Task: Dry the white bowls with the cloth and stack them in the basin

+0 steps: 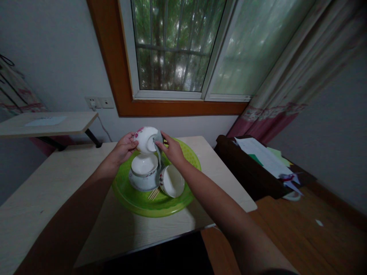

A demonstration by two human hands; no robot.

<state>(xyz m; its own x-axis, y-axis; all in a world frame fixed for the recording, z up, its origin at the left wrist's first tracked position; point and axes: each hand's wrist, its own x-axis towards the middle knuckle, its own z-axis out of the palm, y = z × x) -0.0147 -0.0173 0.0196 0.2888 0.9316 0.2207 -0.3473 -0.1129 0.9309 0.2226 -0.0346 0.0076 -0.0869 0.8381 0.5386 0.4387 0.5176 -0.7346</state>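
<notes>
My left hand (pixel 126 147) grips the side of a white bowl (pixel 145 137) with pink flowers, tilted above a green tray (pixel 129 200). Against the bowl's right side, my right hand (pixel 171 148) pinches a grey cloth (pixel 158 143), whose end hangs down. Below them, another white bowl (pixel 144 165) stands upright on a plate (pixel 143 185) or stacked dishes in the tray. To its right a patterned bowl (pixel 173 182) lies tipped on its side, its inside facing me. A few chopsticks (pixel 154 194) show their ends between the dishes; their far parts are hidden.
The tray rests on a pale wooden table (pixel 111 233). A raised shelf (pixel 48 124) stands at the left, and a window (pixel 180 49) is behind. Right of the table, a dark brown piece of furniture (pixel 241 168) bears papers (pixel 260 154).
</notes>
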